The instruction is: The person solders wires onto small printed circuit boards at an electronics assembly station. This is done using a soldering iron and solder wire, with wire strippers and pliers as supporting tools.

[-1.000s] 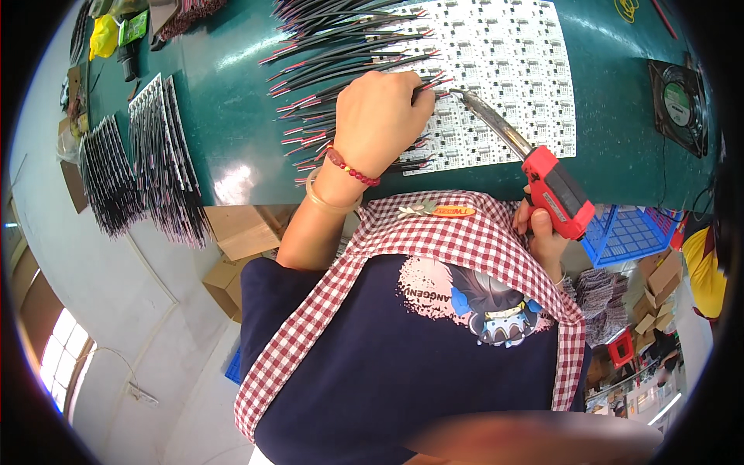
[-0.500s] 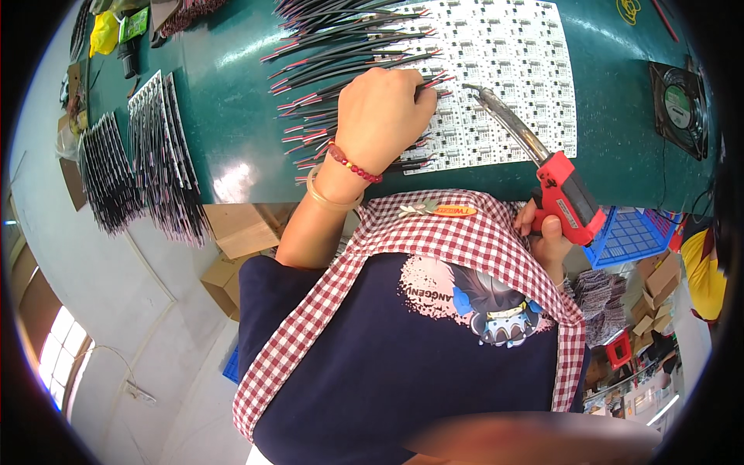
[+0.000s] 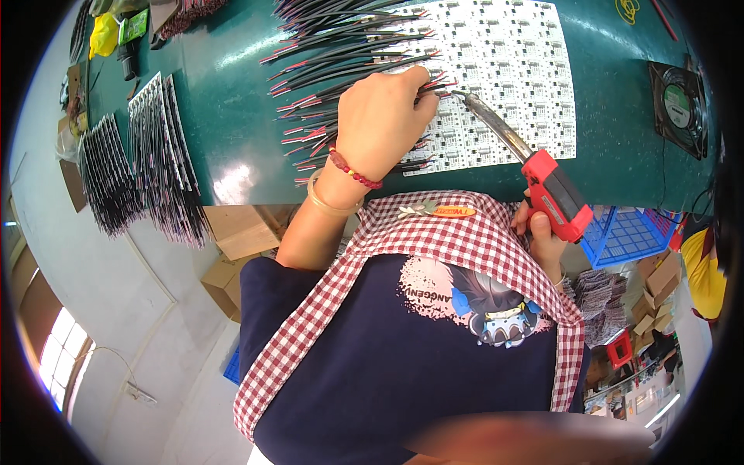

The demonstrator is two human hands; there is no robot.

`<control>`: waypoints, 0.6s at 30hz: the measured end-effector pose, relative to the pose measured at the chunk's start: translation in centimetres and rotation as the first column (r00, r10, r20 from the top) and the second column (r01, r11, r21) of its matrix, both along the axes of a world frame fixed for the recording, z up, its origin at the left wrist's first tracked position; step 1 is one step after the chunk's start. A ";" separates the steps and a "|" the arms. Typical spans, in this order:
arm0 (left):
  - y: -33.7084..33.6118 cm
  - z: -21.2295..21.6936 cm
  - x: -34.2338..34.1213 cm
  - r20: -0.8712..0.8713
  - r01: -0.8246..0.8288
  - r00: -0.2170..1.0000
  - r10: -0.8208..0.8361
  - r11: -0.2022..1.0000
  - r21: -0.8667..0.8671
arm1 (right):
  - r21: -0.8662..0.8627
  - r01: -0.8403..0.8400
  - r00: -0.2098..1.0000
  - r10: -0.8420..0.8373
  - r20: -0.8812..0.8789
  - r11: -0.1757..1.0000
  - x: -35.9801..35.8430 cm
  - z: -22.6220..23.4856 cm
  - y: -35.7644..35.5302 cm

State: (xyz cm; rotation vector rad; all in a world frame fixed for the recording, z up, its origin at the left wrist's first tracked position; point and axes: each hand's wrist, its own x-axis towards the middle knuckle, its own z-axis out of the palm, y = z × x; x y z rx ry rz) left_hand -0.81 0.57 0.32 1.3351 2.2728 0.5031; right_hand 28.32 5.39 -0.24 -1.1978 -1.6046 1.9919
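My left hand (image 3: 380, 112) is closed over the left part of a white circuit board panel (image 3: 531, 70). Its fingers pinch a black cable, whose thin stripped wire ends (image 3: 442, 87) stick out past the fingertips over the panel; the grip itself is partly hidden by the hand. In my right hand (image 3: 545, 232) is a soldering iron (image 3: 556, 195) with a red and black handle, fingers wrapped round it. Its tip is at or very near those wire ends; I cannot tell whether they touch. More black cables (image 3: 333, 74) lie in a row across the panel's left edge.
On the green table (image 3: 232, 101), bundles of wired board strips (image 3: 159, 147) hang over the front edge at left. A black fan (image 3: 676, 108) stands at the right. Below the table are a blue crate (image 3: 628, 236) and cardboard boxes (image 3: 221, 283).
The soldering iron has moved left and slightly down with my right hand, its tip now close to the wire ends. My left hand has shifted only slightly.
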 end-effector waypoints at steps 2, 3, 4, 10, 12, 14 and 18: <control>0.0 -0.1 0.1 0.001 -0.004 1.000 0.004 1.000 0.005 | 0.015 -0.005 1.000 0.005 -0.018 1.000 -0.2 0.0 -0.1; 0.0 -0.2 0.1 0.003 -0.009 1.000 0.009 1.000 0.011 | 0.030 -0.009 0.999 0.010 -0.036 1.000 -0.3 0.1 -0.1; -0.1 -0.2 0.1 0.006 -0.015 1.000 0.015 1.000 0.017 | 0.029 -0.011 0.999 0.012 -0.034 1.000 -0.4 0.2 0.0; -0.1 -0.3 0.1 0.016 -0.023 1.000 0.022 1.000 0.021 | 0.015 0.015 1.000 -0.015 -0.002 1.000 -0.5 0.7 -0.1; -0.1 -0.2 0.1 0.012 -0.023 1.000 0.023 1.000 0.009 | -0.014 0.077 0.990 -0.079 -0.121 0.997 -1.1 1.2 -0.1; 0.0 -0.2 0.1 0.007 -0.018 1.000 0.018 1.000 -0.001 | 0.004 0.097 0.992 -0.096 -0.083 0.995 -1.5 1.5 -0.1; 0.0 0.0 0.0 0.026 -0.015 1.000 0.016 1.000 -0.003 | 0.052 0.092 0.994 -0.088 -0.065 0.994 -0.1 0.4 -0.2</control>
